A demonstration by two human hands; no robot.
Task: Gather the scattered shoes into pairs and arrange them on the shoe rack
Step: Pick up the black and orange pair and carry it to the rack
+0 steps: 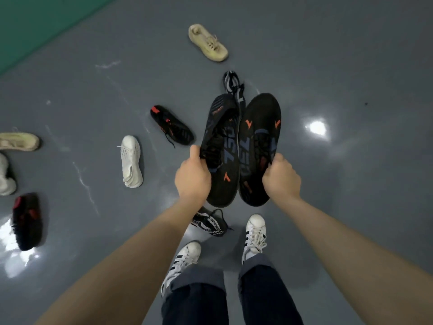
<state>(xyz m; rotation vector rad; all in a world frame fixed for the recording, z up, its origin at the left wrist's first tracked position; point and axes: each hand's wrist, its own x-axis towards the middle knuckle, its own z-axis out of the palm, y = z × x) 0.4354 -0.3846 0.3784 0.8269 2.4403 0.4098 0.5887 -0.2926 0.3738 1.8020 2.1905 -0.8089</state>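
My left hand (192,177) grips one black sneaker with orange marks (220,146). The matching black sneaker (259,139) is in my right hand (281,178). Both are held side by side above the grey floor (351,66), toes pointing away from me. Loose on the floor lie a beige shoe (208,42), a black-and-red shoe (172,125), a white shoe (131,160), a second black-and-red shoe (27,221), another beige shoe (18,141) and a white shoe (5,179) at the left edge. A black-and-white patterned shoe (209,222) lies under my left wrist; another (232,82) peeks out beyond the held pair.
My own feet in white striped sneakers (255,235) stand at the bottom centre. A green floor strip (35,24) runs along the top left. No shoe rack is in view. Bright light glare marks the floor at right (317,127).
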